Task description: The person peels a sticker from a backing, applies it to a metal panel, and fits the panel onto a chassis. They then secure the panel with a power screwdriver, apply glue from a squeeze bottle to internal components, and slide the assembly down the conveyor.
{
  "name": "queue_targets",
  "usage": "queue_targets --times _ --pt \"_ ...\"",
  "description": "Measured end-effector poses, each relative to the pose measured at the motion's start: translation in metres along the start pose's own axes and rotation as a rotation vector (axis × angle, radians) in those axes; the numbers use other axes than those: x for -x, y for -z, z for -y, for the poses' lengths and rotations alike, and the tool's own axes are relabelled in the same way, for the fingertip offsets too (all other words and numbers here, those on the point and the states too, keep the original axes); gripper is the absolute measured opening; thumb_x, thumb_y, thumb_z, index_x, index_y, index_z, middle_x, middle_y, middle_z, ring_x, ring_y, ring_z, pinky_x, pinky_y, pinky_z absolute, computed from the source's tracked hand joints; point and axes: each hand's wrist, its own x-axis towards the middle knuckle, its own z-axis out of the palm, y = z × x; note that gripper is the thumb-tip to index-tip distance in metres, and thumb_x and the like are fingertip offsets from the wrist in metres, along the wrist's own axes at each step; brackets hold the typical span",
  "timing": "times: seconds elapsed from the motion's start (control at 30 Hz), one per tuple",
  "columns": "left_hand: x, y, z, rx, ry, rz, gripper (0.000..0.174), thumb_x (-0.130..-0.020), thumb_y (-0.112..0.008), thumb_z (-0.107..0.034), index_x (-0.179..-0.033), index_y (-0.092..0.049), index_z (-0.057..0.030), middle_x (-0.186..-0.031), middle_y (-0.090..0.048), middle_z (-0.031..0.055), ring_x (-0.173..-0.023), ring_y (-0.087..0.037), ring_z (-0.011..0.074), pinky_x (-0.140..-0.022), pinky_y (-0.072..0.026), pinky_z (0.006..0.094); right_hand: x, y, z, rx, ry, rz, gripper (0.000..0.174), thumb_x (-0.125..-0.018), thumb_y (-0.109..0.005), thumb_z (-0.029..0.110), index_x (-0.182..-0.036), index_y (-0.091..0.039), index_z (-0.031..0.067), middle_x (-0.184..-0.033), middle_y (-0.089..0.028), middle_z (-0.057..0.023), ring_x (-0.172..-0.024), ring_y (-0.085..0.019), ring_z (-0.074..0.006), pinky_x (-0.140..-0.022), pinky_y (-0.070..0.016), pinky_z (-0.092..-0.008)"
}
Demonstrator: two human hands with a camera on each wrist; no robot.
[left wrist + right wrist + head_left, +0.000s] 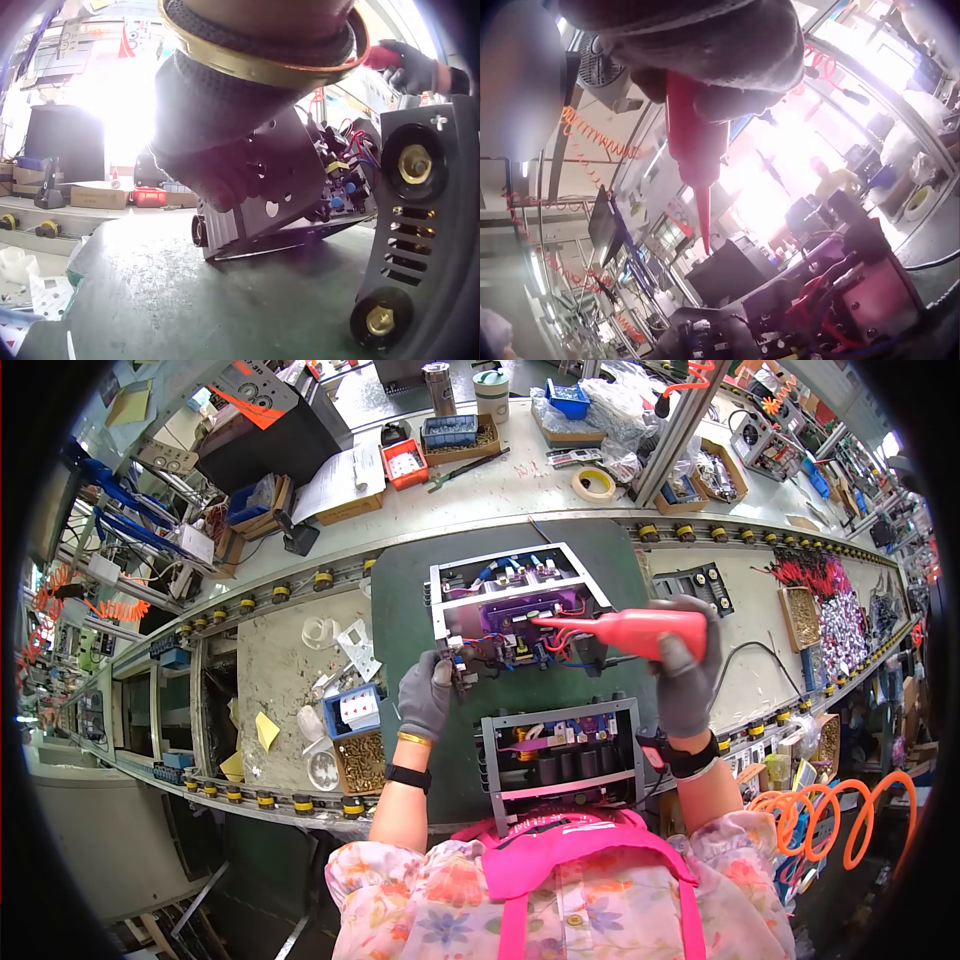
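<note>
An open metal-framed unit with a purple circuit board [525,615] and red and blue wires lies on the green work mat [420,560]. My gloved left hand [424,695] grips its lower left corner; in the left wrist view that hand [225,127] holds the grey panel [289,169]. In my gloved right hand [688,670] is a red bottle [645,632], its narrow nozzle pointing left over the board. The right wrist view shows the right hand [727,67] curled round the red bottle [697,142], nozzle downward.
Nearer my body stands a second framed unit [565,755]. Left of the mat are a blue bin [352,710] and a box of brass parts [361,762]. A black cable [765,648] curves at the right. A tape roll [593,484] lies on the back bench.
</note>
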Motion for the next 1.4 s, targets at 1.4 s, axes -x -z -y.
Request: queue_targets --times 1.4 --pt "0.006 0.005 -0.001 -0.040 0.009 0.085 0.046 -0.091 -0.039 -0.048 -0.096 -0.055 -0.0055 -0.077 -0.060 0.0185 -0.077 -0.058 0.0388 -0.066 -0.0444 0.0459 -0.018 -0.096 -0.047 0.312 0.375 0.356 0.038 -0.067 -0.073 0.010 -0.100 -0.056 0.0014 -0.091 -0.061 -0.0113 -0.081 -0.062 -0.0196 -0.073 -0.0502 -0.0299"
